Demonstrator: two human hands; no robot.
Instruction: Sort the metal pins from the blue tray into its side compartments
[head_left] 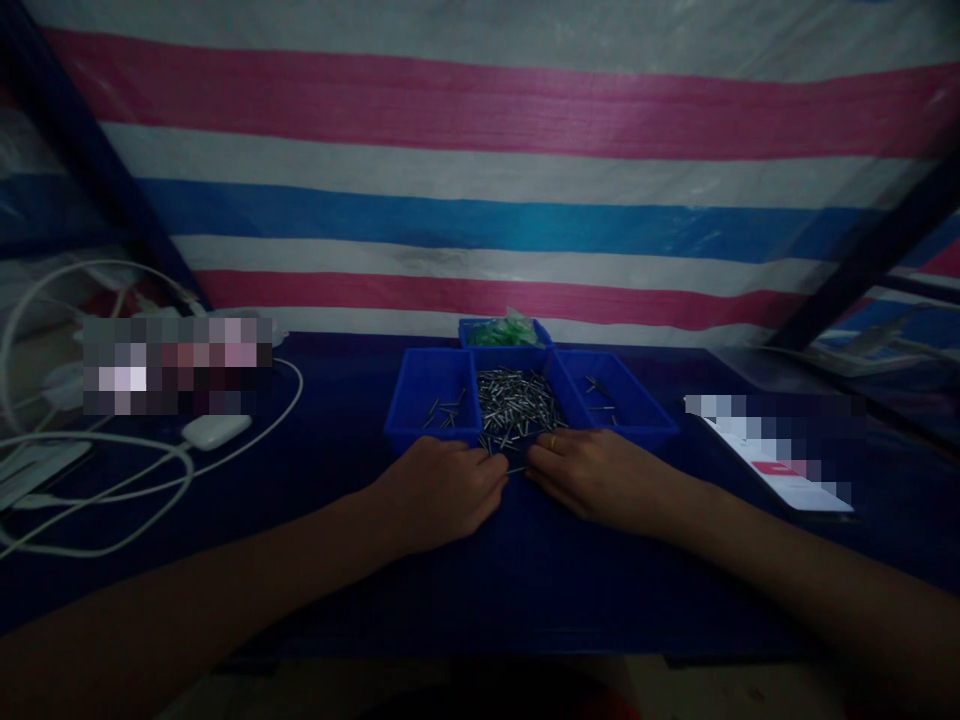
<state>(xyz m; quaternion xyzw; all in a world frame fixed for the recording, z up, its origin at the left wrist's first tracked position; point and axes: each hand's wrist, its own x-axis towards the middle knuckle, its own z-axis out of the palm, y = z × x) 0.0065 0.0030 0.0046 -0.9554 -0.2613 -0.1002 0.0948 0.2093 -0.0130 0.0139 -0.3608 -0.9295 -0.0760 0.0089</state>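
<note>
My left hand (442,492) is closed, its fingers curled at the front of the middle blue bin. Opposite it, my right hand (600,475), with a ring on one finger, is closed too. A thin metal pin (516,470) shows in the gap between both sets of fingertips; which hand grips it I cannot tell. Just beyond the hands, a heap of small metal pins (517,400) fills the middle bin. A few pins lie in the left blue bin (435,370) and a few in the right blue bin (637,405). My fingers hide part of the front edges.
Behind the pins stands another blue bin (469,330) with a green-filled clear bag (506,330). A lit phone (787,475) lies to the right on the dark blue table (525,580). White cables (187,470) and a white case (217,430) lie left. Striped sheeting (510,225) hangs behind.
</note>
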